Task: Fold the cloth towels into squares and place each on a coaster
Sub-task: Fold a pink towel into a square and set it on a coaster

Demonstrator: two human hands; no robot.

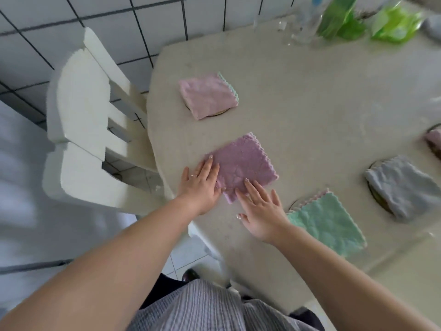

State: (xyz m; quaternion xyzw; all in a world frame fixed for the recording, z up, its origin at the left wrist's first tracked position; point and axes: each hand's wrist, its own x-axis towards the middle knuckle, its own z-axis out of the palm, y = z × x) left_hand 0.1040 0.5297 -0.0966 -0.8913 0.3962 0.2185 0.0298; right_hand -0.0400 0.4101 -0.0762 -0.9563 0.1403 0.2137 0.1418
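Hands flat on the purple towel (243,166) now, both of them. The left hand (201,181) presses its 9 o'clock edge with straight fingers, and the right hand (259,210) lies spread across the 6 o'clock corner, likely smoothing the folded square so it keeps its shape. It sits mid-table (310,96), and whether a coaster is under it I cannot tell.

At 12 o'clock the pink towel (207,95) rests on a coaster whose brown rim (218,113) peeks out. At 4 o'clock the mint towel (329,223) covers most of its coaster. At 3 o'clock the grey towel (403,187) does likewise. One more towel (433,139) is cut off by the frame's right edge. The bottle (307,22) and green bags (343,20) at 1 o'clock are badly blurred.
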